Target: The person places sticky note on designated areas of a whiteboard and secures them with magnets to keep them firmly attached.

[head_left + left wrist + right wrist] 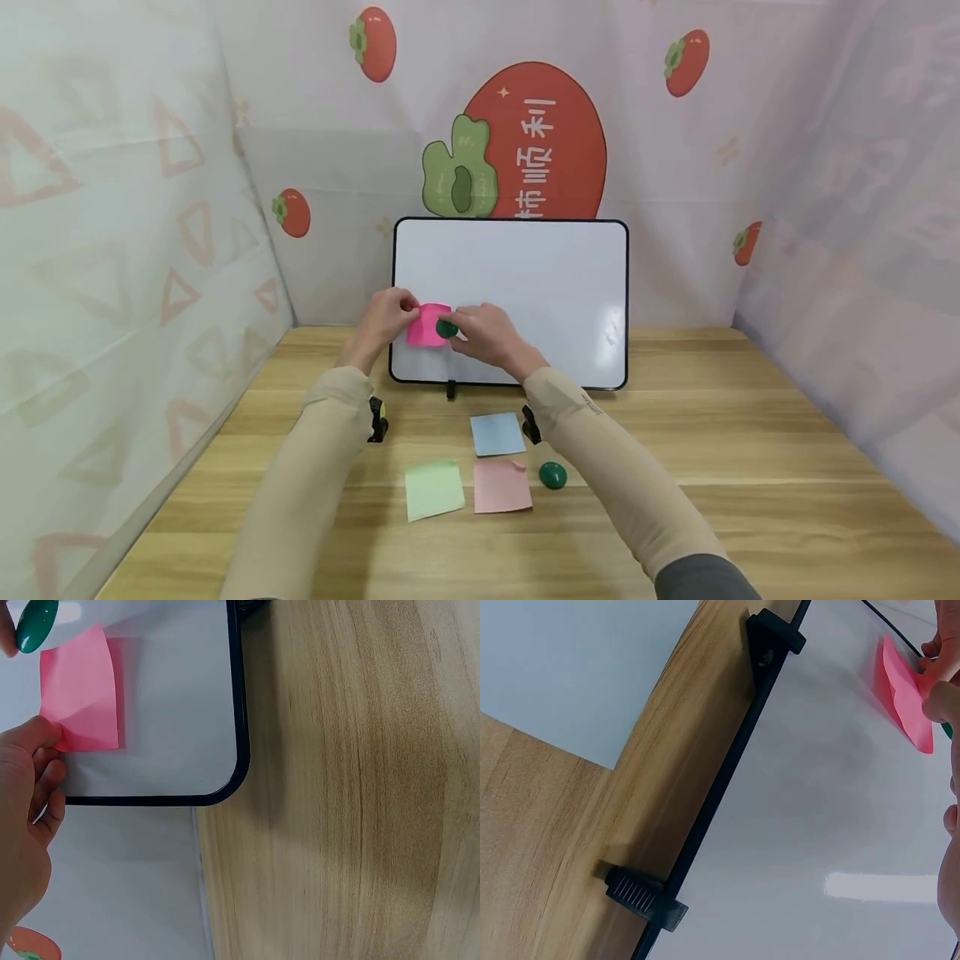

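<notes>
A bright pink sticky note (426, 327) is held against the left part of a whiteboard (525, 283) with a black frame. My left hand (387, 315) pinches the note's left edge between thumb and fingers; in the left wrist view the note (82, 690) bows a little off the board, casting a shadow. A shiny green oval magnet (447, 328) is in the fingers of my right hand (487, 332), over the note's right edge. In the right wrist view that magnet (947, 730) is mostly hidden behind the fingers.
On the wooden table (675, 433) lie a blue note (497, 434), a green note (435, 490), a pale pink note (502, 487) and a second green magnet (552, 475). Black clip feet (641, 894) hold the board's lower edge. A patterned cloth (330, 150) hangs behind.
</notes>
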Available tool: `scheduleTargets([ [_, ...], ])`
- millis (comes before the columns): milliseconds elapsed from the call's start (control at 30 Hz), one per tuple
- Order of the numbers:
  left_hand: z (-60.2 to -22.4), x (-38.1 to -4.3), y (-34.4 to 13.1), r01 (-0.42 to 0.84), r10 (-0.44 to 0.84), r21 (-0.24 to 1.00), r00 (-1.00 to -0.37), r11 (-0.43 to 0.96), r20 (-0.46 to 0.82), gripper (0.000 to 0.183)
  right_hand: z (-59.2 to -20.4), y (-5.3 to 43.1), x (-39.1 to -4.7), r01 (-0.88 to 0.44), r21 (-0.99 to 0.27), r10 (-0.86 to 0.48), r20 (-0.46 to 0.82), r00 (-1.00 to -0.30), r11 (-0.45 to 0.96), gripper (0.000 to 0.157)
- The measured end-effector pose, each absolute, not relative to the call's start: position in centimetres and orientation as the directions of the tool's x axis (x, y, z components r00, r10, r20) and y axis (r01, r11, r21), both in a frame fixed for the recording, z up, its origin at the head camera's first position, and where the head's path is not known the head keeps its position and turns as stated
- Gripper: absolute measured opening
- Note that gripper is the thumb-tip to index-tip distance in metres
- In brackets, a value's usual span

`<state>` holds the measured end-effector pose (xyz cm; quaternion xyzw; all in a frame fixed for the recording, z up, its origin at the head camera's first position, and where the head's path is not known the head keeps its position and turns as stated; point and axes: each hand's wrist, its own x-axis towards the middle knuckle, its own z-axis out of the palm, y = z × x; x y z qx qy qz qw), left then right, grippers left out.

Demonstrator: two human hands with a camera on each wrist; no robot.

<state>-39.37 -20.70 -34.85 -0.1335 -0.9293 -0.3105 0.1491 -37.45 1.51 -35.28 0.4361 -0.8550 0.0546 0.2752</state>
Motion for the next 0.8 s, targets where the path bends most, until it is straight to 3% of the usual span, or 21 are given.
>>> scheduleTargets([
  [200,-34.9,-39.5,-20.5,0.326,0.147,0.549,-0.927,0.769,0.345,0.015,-35.7,0.6,-38.4,-0.728,0.154,-0.684,0.515,-0.517,0.668,0.039],
  [800,-35.1,-40.1,-20.7,0.331,0.153,0.529,-0.923,0.781,0.352,0.013,-35.9,-2.6,-40.8,-0.660,0.036,-0.545,0.598,-0.587,0.750,0.037],
])
